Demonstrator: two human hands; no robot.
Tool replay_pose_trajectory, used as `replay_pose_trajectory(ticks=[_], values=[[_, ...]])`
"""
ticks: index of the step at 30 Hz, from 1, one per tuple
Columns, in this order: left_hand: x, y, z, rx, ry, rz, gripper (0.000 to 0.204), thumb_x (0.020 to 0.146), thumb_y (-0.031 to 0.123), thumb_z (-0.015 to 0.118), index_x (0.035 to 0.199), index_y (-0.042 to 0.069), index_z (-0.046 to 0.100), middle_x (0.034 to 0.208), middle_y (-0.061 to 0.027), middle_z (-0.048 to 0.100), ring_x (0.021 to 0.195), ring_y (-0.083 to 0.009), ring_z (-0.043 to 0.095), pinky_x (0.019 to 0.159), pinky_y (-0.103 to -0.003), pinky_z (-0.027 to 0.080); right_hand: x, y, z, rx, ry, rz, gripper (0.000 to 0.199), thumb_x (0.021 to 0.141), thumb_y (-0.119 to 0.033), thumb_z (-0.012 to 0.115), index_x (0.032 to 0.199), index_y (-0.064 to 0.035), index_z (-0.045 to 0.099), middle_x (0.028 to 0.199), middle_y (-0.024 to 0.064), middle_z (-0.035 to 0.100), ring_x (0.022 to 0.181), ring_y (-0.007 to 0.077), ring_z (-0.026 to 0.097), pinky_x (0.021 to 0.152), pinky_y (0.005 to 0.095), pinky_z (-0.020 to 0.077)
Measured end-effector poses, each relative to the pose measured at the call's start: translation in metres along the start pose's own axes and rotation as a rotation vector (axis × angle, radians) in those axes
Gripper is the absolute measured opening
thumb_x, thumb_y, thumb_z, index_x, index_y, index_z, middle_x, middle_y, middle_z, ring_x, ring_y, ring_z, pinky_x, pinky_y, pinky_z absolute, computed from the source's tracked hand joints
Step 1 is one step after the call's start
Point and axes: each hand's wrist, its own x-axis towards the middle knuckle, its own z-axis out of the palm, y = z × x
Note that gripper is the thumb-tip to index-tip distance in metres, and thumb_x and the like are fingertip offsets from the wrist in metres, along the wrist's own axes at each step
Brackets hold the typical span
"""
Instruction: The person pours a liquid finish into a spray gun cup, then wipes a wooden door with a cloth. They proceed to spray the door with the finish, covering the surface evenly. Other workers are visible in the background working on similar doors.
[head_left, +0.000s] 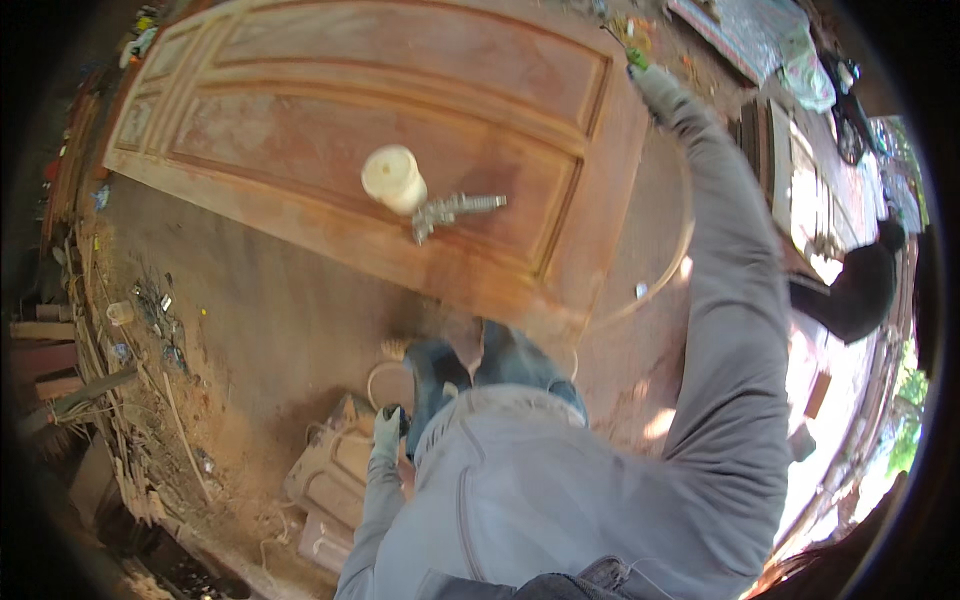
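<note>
A panelled wooden door (370, 135), reddish brown with pale dusty patches, lies flat in front of me. On it rests a metal spray gun (455, 208) with a white cup (394, 177), apart from both hands. My right arm reaches far forward past the door's right end. My right hand (638, 62), with green at its fingers, is closed on a thin dark rod (613, 36); its kind is too small to tell. Low by my left thigh, my gloved left hand (389, 424) is closed beside a loop of pale hose (388, 372). What it holds, if anything, is hidden.
More of the pale hose (683, 245) curves over the floor right of the door. A carved wooden panel (335, 465) leans low on the left. Scrap wood (130, 470) lines the left edge. At right, a dark-clothed person (862, 285) bends near propped boards (790, 175).
</note>
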Motion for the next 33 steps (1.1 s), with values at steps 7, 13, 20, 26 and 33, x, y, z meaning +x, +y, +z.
replay_pose_trajectory(ticks=[7,13,20,26,33], values=[[-0.008,-0.090,-0.059,-0.128,-0.080,0.033,0.018,0.096,0.014,0.067,0.111,0.005,0.069,0.098,-0.0045,0.071,0.080,-0.0162,0.065,0.076,-0.028,0.053,-0.211,0.087,-0.060,-0.363,-0.421,-0.075,0.052,0.104,-0.052,0.045,0.106,-0.0017,0.056,0.081,0.0105,0.059,0.074,0.0272,0.061,0.067,0.0402,0.0495],[0.058,-0.071,-0.101,0.194,-0.093,0.102,0.022,0.097,0.018,0.064,0.115,0.005,0.066,0.096,-0.0071,0.072,0.077,-0.0170,0.068,0.067,-0.029,0.055,-0.402,0.016,-0.007,-0.401,-0.745,0.293,0.040,0.104,-0.041,0.050,0.116,-0.0033,0.051,0.094,0.0253,0.066,0.087,0.0431,0.069,0.074,0.0484,0.0542],[0.096,0.053,-0.147,-0.113,-0.041,0.123,0.022,0.099,0.022,0.064,0.114,0.006,0.065,0.090,-0.0043,0.070,0.073,-0.0134,0.065,0.063,-0.027,0.054,-0.434,-0.095,0.079,-0.072,-0.740,0.064,0.032,0.106,-0.035,0.050,0.116,-0.0053,0.056,0.078,0.0076,0.058,0.068,0.0179,0.057,0.062,0.0341,0.0448],[0.137,0.030,-0.258,-0.039,0.169,0.230,0.016,0.099,0.020,0.064,0.111,0.009,0.063,0.087,-0.0028,0.070,0.068,-0.0121,0.066,0.057,-0.027,0.053,-0.470,-0.147,0.092,-0.104,-0.587,0.523,0.030,0.105,-0.037,0.052,0.122,-0.0137,0.056,0.070,-0.0039,0.046,0.049,0.0063,0.039,0.041,0.0258,0.0310],[0.165,0.063,-0.283,-0.073,0.066,0.262,0.021,0.099,0.020,0.064,0.117,0.009,0.065,0.089,-0.0017,0.069,0.069,-0.0103,0.063,0.058,-0.027,0.051,-0.380,-0.321,0.228,0.075,-0.502,-0.061,0.035,0.103,-0.050,0.051,0.107,-0.0165,0.057,0.070,-0.0018,0.052,0.043,0.0080,0.044,0.036,0.0256,0.0372]])
